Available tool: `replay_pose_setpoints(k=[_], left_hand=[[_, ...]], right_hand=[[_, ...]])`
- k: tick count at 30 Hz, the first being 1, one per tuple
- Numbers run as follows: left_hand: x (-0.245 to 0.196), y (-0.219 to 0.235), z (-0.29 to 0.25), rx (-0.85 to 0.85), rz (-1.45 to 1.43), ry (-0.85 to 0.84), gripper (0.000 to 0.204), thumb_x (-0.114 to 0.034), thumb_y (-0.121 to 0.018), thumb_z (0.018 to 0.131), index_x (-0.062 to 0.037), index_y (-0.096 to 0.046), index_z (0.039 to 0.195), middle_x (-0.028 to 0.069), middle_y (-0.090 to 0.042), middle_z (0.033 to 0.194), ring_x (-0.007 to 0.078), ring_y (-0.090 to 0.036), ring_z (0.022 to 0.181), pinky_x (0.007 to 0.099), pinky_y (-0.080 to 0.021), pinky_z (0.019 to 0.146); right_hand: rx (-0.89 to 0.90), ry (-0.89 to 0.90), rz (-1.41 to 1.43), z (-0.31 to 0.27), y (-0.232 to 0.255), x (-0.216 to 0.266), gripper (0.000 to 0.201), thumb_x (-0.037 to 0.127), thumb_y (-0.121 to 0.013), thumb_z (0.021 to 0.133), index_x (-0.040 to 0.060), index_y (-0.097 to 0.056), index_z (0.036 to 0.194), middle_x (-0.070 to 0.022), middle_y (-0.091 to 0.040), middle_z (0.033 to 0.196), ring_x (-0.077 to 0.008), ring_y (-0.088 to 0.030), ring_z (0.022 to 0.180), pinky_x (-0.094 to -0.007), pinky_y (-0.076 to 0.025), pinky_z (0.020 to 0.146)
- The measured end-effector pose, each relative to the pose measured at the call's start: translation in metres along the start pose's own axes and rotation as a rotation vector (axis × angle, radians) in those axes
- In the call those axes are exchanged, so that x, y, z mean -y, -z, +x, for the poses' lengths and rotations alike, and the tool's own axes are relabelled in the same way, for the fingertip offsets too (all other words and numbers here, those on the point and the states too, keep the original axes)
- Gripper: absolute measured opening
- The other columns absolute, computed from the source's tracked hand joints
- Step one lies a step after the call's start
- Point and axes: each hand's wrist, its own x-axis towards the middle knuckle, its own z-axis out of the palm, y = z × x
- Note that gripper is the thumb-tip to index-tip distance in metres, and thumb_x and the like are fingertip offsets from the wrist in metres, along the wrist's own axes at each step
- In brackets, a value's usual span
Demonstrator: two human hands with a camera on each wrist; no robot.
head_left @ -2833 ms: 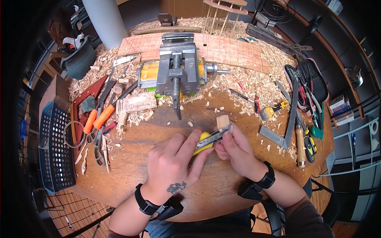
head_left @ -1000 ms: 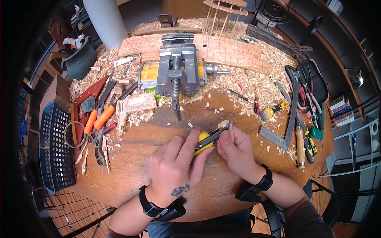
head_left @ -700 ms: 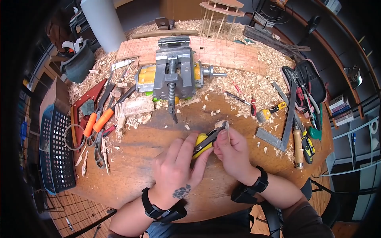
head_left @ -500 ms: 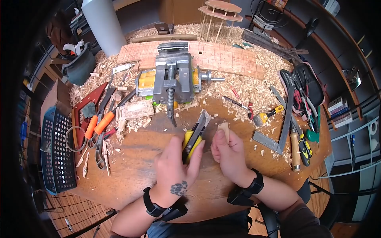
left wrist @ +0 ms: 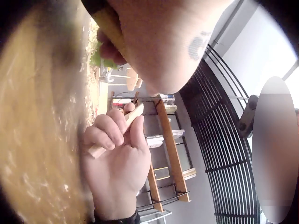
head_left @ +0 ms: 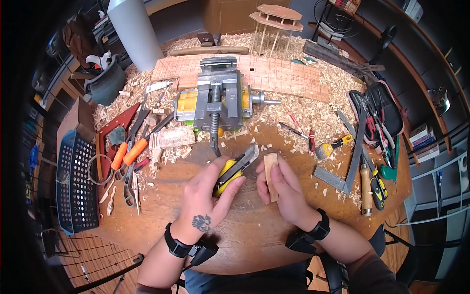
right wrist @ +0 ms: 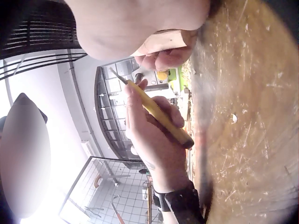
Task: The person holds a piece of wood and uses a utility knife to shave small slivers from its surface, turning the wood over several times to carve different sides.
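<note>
My left hand (head_left: 203, 193) grips a yellow and black utility knife (head_left: 229, 177), its blade extended and angled up to the right over the table. In the right wrist view the same knife (right wrist: 156, 112) appears side-on in the curled fingers. My right hand (head_left: 289, 193) pinches a small pale flat wooden piece (head_left: 270, 169) upright between thumb and fingers. Seen from the left wrist, the wooden piece (left wrist: 133, 116) lies slanted across the right fingers. Blade and wood stand apart, with a narrow gap between the two hands.
A metal vise (head_left: 218, 100) stands beyond the hands amid wood shavings (head_left: 293, 117). At left are scissors (head_left: 131, 188), orange-handled tools (head_left: 134, 151) and a perforated basket (head_left: 78, 186). A metal square (head_left: 333, 179), a wooden-handled tool (head_left: 366, 191) and a tool case (head_left: 384, 108) lie at right.
The knife blade, earlier against the wood, has come away from it to the left. The right hand has turned the piece upright, showing more of its length. The hands are farther apart.
</note>
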Motion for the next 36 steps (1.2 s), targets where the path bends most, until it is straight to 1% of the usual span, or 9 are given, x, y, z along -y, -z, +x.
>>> replay_pose_setpoints(k=[2,4,7,11,13,19,29,32,36], left_hand=[[-0.003,0.004,0.003,0.031,0.023,-0.004,0.035,-0.022,-0.079,0.092,-0.0013,-0.067,0.117,0.0192,-0.071,0.089,0.0371,-0.073,0.079,0.0412,-0.058,0.069],[-0.009,0.01,0.006,0.14,0.069,0.009,0.032,-0.021,-0.08,0.091,-0.0021,-0.068,0.113,0.0184,-0.07,0.085,0.0364,-0.072,0.073,0.0418,-0.057,0.064],[-0.02,0.016,0.017,0.261,0.129,0.003,0.029,-0.021,-0.08,0.089,-0.0021,-0.069,0.109,0.0172,-0.068,0.081,0.0353,-0.07,0.066,0.0419,-0.055,0.058],[-0.016,0.01,0.021,0.264,0.18,-0.08,0.031,-0.023,-0.081,0.088,-0.0014,-0.07,0.108,0.0161,-0.066,0.08,0.0351,-0.068,0.062,0.0413,-0.054,0.055],[-0.009,0.006,0.018,0.179,0.202,-0.159,0.035,-0.025,-0.082,0.086,-0.0009,-0.07,0.108,0.0153,-0.066,0.08,0.0336,-0.068,0.061,0.0406,-0.054,0.054],[-0.006,0.014,0.012,0.234,0.244,-0.203,0.038,-0.027,-0.084,0.084,-0.0006,-0.072,0.108,0.0132,-0.065,0.08,0.03,-0.068,0.06,0.0376,-0.054,0.054],[-0.005,0.018,0.007,0.276,0.287,-0.25,0.042,-0.029,-0.082,0.086,0.0009,-0.072,0.113,0.0101,-0.064,0.08,0.0271,-0.066,0.057,0.0354,-0.053,0.052],[-0.007,0.018,0.007,0.259,0.29,-0.196,0.037,-0.03,-0.086,0.082,-0.0029,-0.072,0.103,0.0101,-0.063,0.076,0.0283,-0.065,0.058,0.0378,-0.052,0.054],[-0.005,0.017,0.006,0.242,0.301,-0.253,0.042,-0.032,-0.081,0.087,0.0004,-0.072,0.113,0.008,-0.061,0.077,0.0256,-0.064,0.055,0.035,-0.051,0.05]], right_hand=[[-0.002,0.067,-0.008,0.001,0.001,-0.001,0.035,0.039,-0.036,0.116,0.0078,-0.051,0.122,0.0017,-0.046,0.081,-0.0046,-0.038,0.062,-0.0208,-0.031,0.054],[0.013,-0.044,0.016,-0.001,0.004,0.005,0.034,0.038,-0.037,0.116,0.0079,-0.05,0.122,0.0009,-0.048,0.085,-0.0041,-0.039,0.065,-0.0204,-0.032,0.055],[0.032,-0.036,0.024,-0.002,0.006,0.006,0.033,0.038,-0.038,0.116,0.0081,-0.05,0.123,0.0019,-0.047,0.084,-0.0038,-0.038,0.065,-0.0201,-0.032,0.055],[-0.007,-0.126,0.218,-0.005,0.006,0.014,0.032,0.037,-0.042,0.115,0.0089,-0.049,0.128,0.0024,-0.048,0.088,-0.0028,-0.038,0.066,-0.0193,-0.031,0.055],[0.052,-0.127,0.047,-0.006,0.013,0.013,0.033,0.035,-0.048,0.113,0.0072,-0.05,0.131,0.0015,-0.052,0.097,-0.0026,-0.044,0.074,-0.0187,-0.036,0.061],[0.043,0.002,-0.125,-0.004,0.008,0.012,0.035,0.033,-0.055,0.111,0.0018,-0.053,0.127,-0.0019,-0.057,0.108,-0.0092,-0.052,0.098,-0.0275,-0.045,0.085],[0.069,-0.068,-0.273,-0.006,0.011,0.014,0.033,0.031,-0.055,0.11,0.0002,-0.054,0.122,-0.0079,-0.058,0.103,-0.0136,-0.053,0.094,-0.0304,-0.045,0.084],[0.042,-0.041,-0.332,-0.005,0.011,0.012,0.031,0.03,-0.056,0.11,0.0005,-0.055,0.12,-0.0071,-0.058,0.097,-0.0135,-0.053,0.089,-0.0303,-0.045,0.08],[0.029,-0.031,-0.382,-0.004,0.011,0.011,0.027,0.028,-0.06,0.109,0.0014,-0.057,0.115,-0.0057,-0.058,0.089,-0.0126,-0.053,0.082,-0.0306,-0.046,0.075]])
